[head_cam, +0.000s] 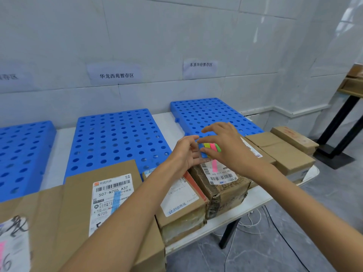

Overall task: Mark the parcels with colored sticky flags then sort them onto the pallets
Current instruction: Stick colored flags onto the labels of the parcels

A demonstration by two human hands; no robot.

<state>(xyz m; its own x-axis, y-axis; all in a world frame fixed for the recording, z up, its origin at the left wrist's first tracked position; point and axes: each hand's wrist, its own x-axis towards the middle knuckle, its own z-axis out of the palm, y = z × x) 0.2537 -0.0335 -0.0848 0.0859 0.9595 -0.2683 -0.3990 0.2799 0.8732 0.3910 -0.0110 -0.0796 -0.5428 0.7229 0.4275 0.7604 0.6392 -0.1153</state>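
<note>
My left hand (pixel 185 152) holds a clear card of colored sticky flags (pixel 211 147) above the parcels. My right hand (pixel 223 146) pinches a blue flag on that card with thumb and forefinger. Just below sits a worn brown parcel (pixel 225 188) with a pink flag (pixel 215 166) on its label. A flat cardboard parcel (pixel 82 201) at the left carries a blue flag (pixel 116 201) on its label. Between them lies a box with a white label (pixel 182 201). Three blue perforated pallets (pixel 115 138) (pixel 208 112) (pixel 21 154) lie behind the parcels.
More plain cardboard boxes (pixel 282 152) sit at the right end of the white table (pixel 255 203). A parcel with a pink mark (pixel 11 244) is at the bottom left. Paper signs (pixel 115 74) hang on the wall. A black-legged stand (pixel 337 122) is at right; cables (pixel 255 222) lie on the floor.
</note>
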